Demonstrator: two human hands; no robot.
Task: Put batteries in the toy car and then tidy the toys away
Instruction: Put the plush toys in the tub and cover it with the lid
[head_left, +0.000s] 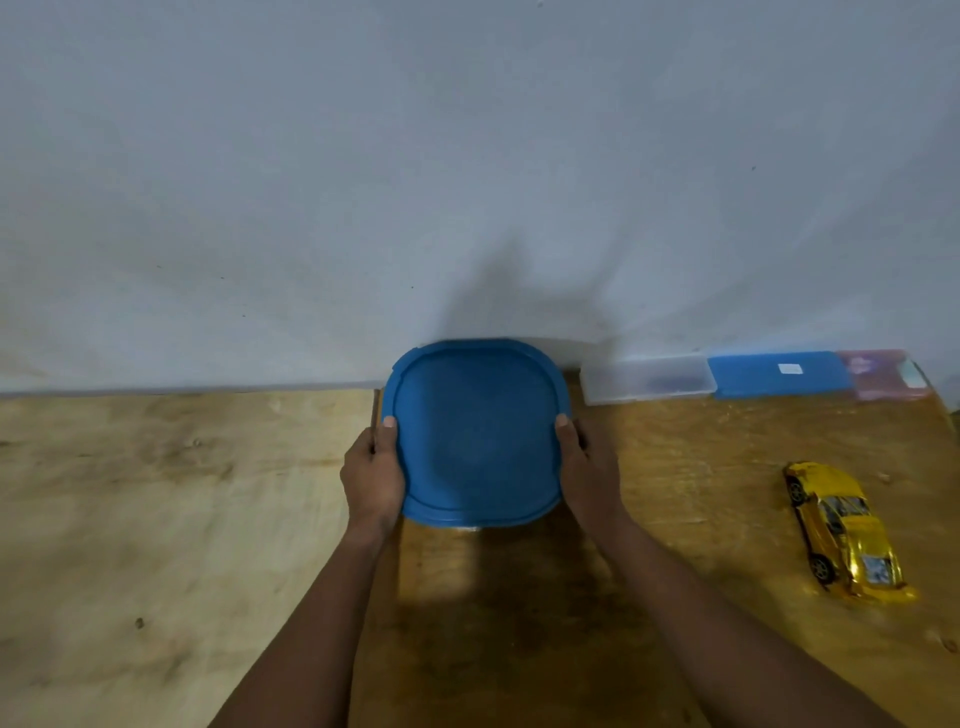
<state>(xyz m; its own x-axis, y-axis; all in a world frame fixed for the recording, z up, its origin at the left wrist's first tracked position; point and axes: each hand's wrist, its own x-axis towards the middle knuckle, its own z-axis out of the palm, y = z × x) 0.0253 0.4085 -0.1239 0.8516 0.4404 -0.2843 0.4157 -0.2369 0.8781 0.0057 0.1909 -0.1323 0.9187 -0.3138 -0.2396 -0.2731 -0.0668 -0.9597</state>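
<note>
A blue square container with rounded corners and its lid on (478, 431) stands in the middle of the wooden table (156, 519), close to the wall. My left hand (373, 480) grips its left side, thumb on the lid's rim. My right hand (587, 467) grips its right side the same way. What is inside the container is hidden by the lid. A shiny yellow toy car (844, 530) lies on the table far to the right, apart from both hands.
Three flat plastic cases line the wall at the back right: a clear one (647, 378), a blue one (779, 374) and a pink one (880, 373). A grey wall (467, 182) rises right behind the table. The table's right edge is near the pink case.
</note>
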